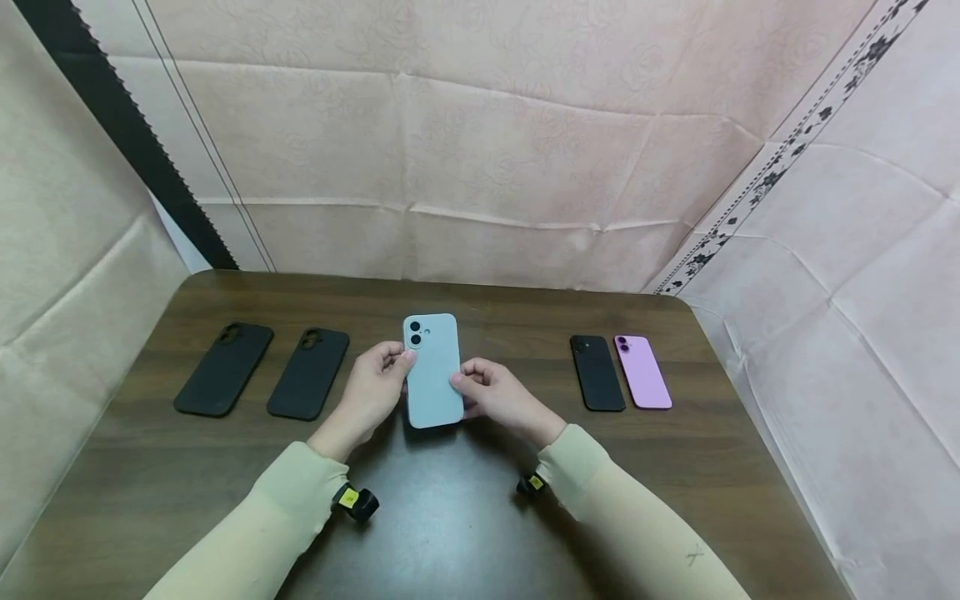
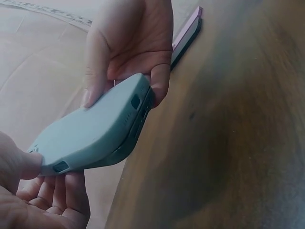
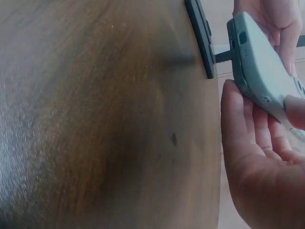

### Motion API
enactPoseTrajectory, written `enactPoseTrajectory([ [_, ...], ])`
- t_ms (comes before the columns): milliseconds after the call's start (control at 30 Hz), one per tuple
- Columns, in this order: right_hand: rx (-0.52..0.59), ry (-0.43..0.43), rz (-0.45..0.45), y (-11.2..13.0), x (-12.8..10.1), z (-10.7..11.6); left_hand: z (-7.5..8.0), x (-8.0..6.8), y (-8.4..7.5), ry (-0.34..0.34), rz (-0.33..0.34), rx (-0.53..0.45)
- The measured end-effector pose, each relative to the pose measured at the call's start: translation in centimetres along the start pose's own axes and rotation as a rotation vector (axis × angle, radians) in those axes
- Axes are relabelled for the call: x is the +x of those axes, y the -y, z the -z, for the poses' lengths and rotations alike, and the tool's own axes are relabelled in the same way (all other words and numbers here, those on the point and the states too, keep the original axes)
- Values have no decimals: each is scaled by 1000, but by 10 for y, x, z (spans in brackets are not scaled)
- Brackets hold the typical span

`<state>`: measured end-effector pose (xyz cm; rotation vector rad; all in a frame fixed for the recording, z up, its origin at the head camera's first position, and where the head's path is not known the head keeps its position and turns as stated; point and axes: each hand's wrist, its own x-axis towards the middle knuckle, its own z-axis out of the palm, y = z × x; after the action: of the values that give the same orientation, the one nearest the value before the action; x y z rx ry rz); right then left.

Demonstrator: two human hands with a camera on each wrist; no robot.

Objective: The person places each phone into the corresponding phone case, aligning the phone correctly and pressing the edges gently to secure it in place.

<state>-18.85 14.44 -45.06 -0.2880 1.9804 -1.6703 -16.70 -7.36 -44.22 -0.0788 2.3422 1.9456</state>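
Both hands hold a phone in a light blue case [image 1: 435,375] over the middle of the table, its camera side toward the head view. My left hand [image 1: 375,379] pinches the left edge near the camera lenses, thumb on the back. My right hand [image 1: 507,398] grips the lower right edge, with its thumb [image 3: 296,112] on the case and its fingers beneath. In the left wrist view the dark phone edge [image 2: 139,126] shows along the case's bottom end, with a gap between it and the case. The phone's screen is hidden.
Two black phone cases [image 1: 225,369] [image 1: 308,373] lie on the left of the brown wooden table [image 1: 450,533]. To the right lie a black phone [image 1: 597,373] and a pink phone [image 1: 642,372], side by side. Pale cloth [image 1: 480,150] hangs behind the table and at both sides.
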Motion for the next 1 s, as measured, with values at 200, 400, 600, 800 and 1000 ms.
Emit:
enactPoseTrajectory([
  [200, -18, 12, 22, -4, 1, -1, 1, -1, 1, 2, -10, 18],
  [400, -62, -14, 36, -3, 2, -5, 0, 0, 0, 14, -33, 29],
  [600, -65, -63, 44, 0, 1, -8, 0, 1, -1, 23, -20, 15],
  [800, -52, -97, 44, 3, -1, -6, 1, 1, -1, 95, 11, -16],
  [1000, 34, -172, 63, 4, 3, -3, -3, -2, 2, 177, 34, 11],
])
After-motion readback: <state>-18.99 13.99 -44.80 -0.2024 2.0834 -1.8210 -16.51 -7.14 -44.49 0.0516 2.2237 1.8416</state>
